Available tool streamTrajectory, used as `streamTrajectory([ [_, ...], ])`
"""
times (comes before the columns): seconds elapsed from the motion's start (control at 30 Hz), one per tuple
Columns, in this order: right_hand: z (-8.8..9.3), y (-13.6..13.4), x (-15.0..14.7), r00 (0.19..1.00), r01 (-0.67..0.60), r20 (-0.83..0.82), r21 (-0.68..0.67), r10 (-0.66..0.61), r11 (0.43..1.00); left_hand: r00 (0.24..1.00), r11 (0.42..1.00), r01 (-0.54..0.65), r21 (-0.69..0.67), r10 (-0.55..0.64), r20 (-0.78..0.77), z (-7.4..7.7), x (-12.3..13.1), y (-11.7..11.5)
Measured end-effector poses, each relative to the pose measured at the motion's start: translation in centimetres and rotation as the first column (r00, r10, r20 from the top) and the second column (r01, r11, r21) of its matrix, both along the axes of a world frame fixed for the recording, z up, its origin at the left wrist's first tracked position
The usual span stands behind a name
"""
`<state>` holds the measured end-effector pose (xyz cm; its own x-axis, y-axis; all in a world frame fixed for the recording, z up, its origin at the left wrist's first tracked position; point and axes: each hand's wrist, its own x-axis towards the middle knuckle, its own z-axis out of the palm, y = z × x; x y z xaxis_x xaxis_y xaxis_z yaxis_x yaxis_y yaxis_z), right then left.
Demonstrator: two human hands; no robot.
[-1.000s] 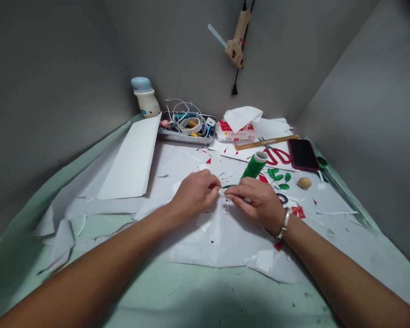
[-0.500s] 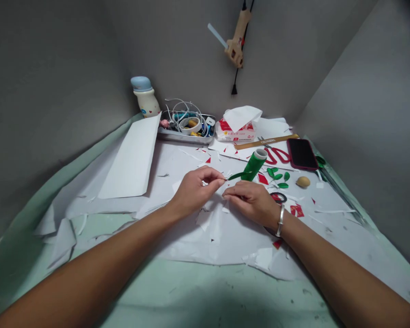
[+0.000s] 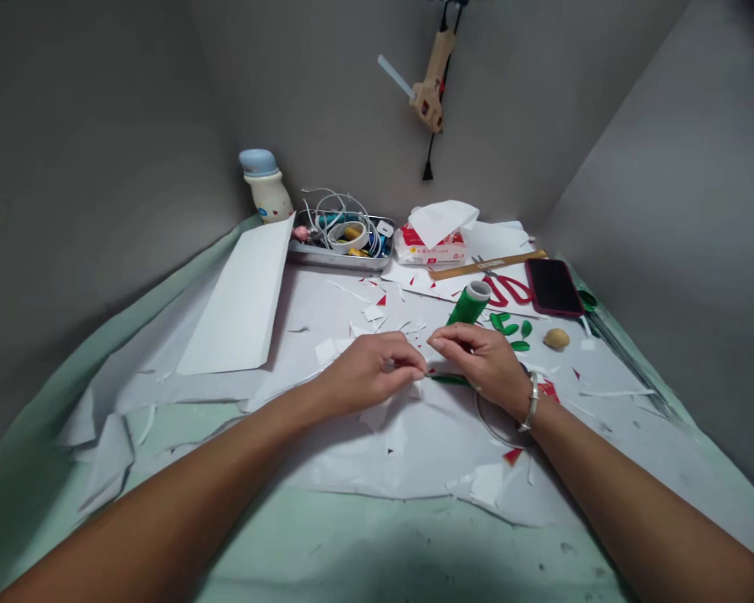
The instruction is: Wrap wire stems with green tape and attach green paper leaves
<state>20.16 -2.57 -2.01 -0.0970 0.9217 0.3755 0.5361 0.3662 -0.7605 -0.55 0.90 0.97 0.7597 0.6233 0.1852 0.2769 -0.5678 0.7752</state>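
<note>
My left hand [image 3: 370, 373] is pinched around a thin green strip [image 3: 449, 378] at its fingertips. The strip passes below my right hand [image 3: 481, 360], whose fingers curl close above it; what they grip is hidden. A thin wire loop [image 3: 493, 423] curves out under my right wrist. Just beyond my right fingers stands a green spool [image 3: 469, 304], not touching them. Small green leaf shapes [image 3: 508, 328] lie to its right. Both hands rest over a white paper sheet [image 3: 377, 444] littered with paper scraps.
Red-handled scissors [image 3: 508, 289], a ruler [image 3: 487, 265], a phone [image 3: 554, 287] and a walnut [image 3: 556, 338] lie to the right. At the back are a tissue pack [image 3: 431, 243], a metal tray of cables [image 3: 339, 255] and a bottle [image 3: 265, 191]. A glue gun [image 3: 428, 79] hangs on the wall.
Both hands have shifted right and toward me. The green strip now lies lower, under my right hand, and a wire loop shows at my right wrist.
</note>
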Motion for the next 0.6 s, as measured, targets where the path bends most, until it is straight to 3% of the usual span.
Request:
streamTrajectory([
  [0.17, -0.6, -0.4, -0.7, 0.989, -0.111, 0.106, 0.069, 0.104, 0.991, 0.961, 0.963, -0.240, -0.123, 0.254, 0.108, 0.6, 0.0, 0.3],
  [0.33, -0.1, -1.2, -1.5, 0.928, -0.237, 0.342, 0.230, 0.149, 0.944, 0.913, 0.911, -0.407, 0.065, 0.404, 0.052, -0.6, 0.1, 0.5],
  [0.4, 0.1, -1.2, -1.5, 0.926, -0.234, 0.357, 0.282, 0.124, 0.930, 0.927, 0.914, -0.365, 0.176, 0.374, -0.022, -1.1, 0.1, 0.5],
  [0.47, 0.3, -1.0, -1.2, 0.944, -0.189, 0.318, 0.305, 0.087, 0.933, 0.955, 0.936, -0.251, 0.247, 0.281, -0.095, -1.3, 0.1, 0.4],
  [0.53, 0.4, -0.7, -0.8, 0.971, -0.122, 0.230, 0.273, 0.058, 0.954, 0.982, 0.968, -0.111, 0.224, 0.141, -0.123, -1.1, 0.0, 0.3],
  [0.6, 0.4, -0.3, -0.4, 0.993, -0.058, 0.109, 0.180, 0.039, 0.982, 0.996, 0.993, -0.011, 0.115, 0.021, -0.089, -0.7, 0.0, 0.2],
])
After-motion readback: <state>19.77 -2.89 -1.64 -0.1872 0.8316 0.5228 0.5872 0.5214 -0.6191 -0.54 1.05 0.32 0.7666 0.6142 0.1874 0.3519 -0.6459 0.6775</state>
